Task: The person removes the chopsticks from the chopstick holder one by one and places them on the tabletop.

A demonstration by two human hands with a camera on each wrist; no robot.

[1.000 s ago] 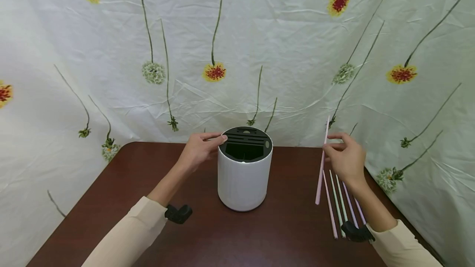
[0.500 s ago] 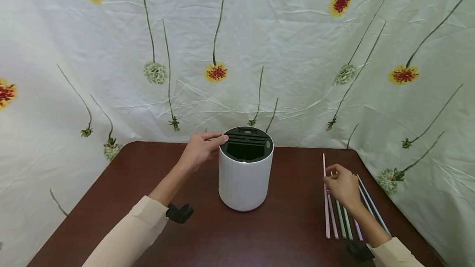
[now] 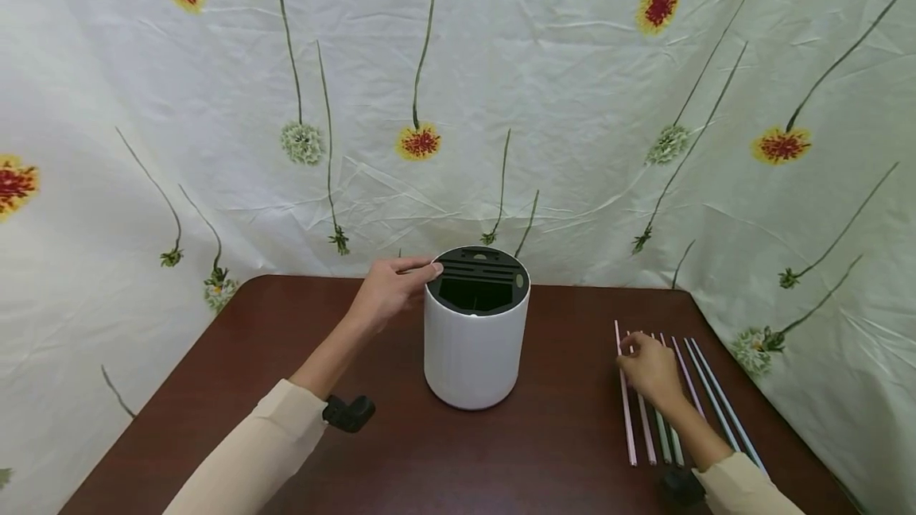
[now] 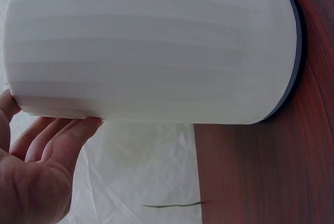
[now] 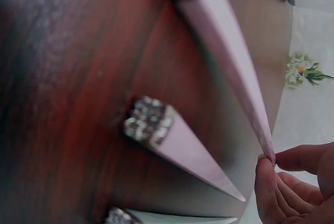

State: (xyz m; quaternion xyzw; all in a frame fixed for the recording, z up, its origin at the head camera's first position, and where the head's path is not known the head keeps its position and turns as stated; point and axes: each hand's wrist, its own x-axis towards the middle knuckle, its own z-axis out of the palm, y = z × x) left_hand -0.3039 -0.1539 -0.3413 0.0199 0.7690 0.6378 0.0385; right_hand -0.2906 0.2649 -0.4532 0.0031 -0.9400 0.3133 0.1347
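Observation:
A white cylindrical knife block (image 3: 474,356) with a black slotted top stands upright mid-table. My left hand (image 3: 390,288) holds it at the upper left, thumb on the rim and fingers against the outer wall (image 4: 146,51), as the left wrist view shows. On the right, my right hand (image 3: 653,368) pinches a pink chopstick (image 3: 626,412) between thumb and fingertips. This is the leftmost of a row, lying low over the table. In the right wrist view the pinch is near the thin end of the pink chopstick (image 5: 229,46), its thick patterned end toward the camera.
Beside it lies a second pink chopstick (image 5: 190,148), then green ones (image 3: 663,435), purple ones and a pair of blue chopsticks (image 3: 723,392), partly under the right forearm. A flowered white cloth (image 3: 587,102) hangs behind the dark red-brown table (image 3: 558,420).
My right hand has come down and toward me with the pink chopstick, from raised and tilted to alongside the others. My left hand has stayed on the knife block.

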